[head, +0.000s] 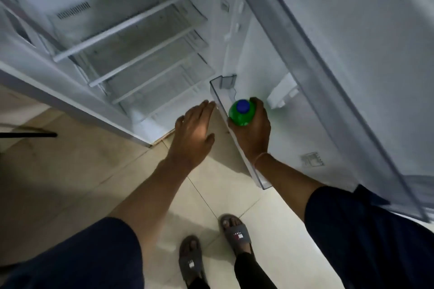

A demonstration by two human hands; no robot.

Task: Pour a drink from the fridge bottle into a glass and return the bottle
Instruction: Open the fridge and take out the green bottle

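A green bottle with a blue cap stands upright in the lowest clear door bin of the open fridge. My right hand is wrapped around the bottle's shoulder from the near side, reaching down into the bin. My left hand hovers flat with fingers apart just left of the bin, its fingertips near the bin's outer corner, holding nothing. No glass is in view.
The fridge interior holds several bare glass shelves. The open door stretches along the right, with an upper clear bin overhead. Tiled floor lies below, with my sandalled feet near the bottom edge.
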